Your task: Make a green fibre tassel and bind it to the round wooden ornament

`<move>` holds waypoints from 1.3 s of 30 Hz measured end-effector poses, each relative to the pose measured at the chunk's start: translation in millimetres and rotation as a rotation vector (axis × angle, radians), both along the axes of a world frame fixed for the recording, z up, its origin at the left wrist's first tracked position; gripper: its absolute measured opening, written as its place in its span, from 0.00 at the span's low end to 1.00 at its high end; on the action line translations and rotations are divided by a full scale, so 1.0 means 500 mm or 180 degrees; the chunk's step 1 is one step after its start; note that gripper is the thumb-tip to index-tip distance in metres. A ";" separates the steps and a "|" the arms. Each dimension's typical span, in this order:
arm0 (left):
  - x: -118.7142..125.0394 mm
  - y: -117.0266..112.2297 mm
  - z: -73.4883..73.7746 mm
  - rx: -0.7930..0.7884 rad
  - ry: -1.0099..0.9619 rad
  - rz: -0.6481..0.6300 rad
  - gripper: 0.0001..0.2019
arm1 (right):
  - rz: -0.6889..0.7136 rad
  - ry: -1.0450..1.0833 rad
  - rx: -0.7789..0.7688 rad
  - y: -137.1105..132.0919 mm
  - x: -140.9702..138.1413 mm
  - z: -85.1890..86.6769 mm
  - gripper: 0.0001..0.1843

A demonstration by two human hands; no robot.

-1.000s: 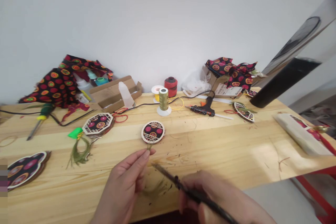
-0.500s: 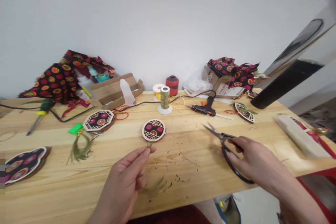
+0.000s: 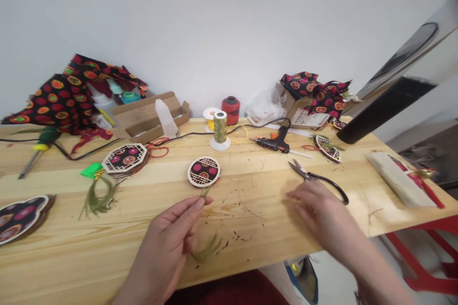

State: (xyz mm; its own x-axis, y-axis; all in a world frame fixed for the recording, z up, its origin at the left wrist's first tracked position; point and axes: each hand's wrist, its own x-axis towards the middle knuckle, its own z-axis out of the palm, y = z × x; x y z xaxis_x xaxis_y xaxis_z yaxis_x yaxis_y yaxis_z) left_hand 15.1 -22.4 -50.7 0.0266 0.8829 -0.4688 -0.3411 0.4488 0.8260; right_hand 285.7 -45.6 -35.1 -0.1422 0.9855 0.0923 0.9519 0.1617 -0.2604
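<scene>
I've got the left hand (image 3: 173, 231) pinching green threads (image 3: 204, 192) right beside the round ornament (image 3: 203, 172); my right hand (image 3: 318, 207), kinda blurry, is by the black scissors (image 3: 308, 176), glue gun (image 3: 277, 143) lying farther back.

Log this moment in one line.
left hand: pinching green threads | right hand: near scissors | scissors: lying on table | round ornament: beyond left hand
</scene>
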 end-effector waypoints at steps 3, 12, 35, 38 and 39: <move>0.001 -0.003 0.001 -0.0013 0.0014 0.0023 0.12 | 0.0375 0.0283 -0.0321 -0.012 -0.066 -0.004 0.10; 0.001 -0.002 -0.003 -0.0001 -0.0001 0.0030 0.12 | 0.0561 -0.0226 0.0174 -0.014 -0.092 -0.046 0.08; 0.017 -0.006 0.022 0.0407 0.0712 -0.0477 0.09 | 0.1554 0.1063 -0.0815 0.016 -0.153 0.083 0.07; 0.023 -0.007 0.022 0.0401 0.0644 -0.0579 0.09 | 0.1628 0.0926 -0.0611 0.032 -0.163 0.091 0.07; 0.025 -0.008 0.020 0.0411 0.0591 -0.0636 0.09 | 0.1631 0.0877 -0.0530 0.038 -0.165 0.092 0.07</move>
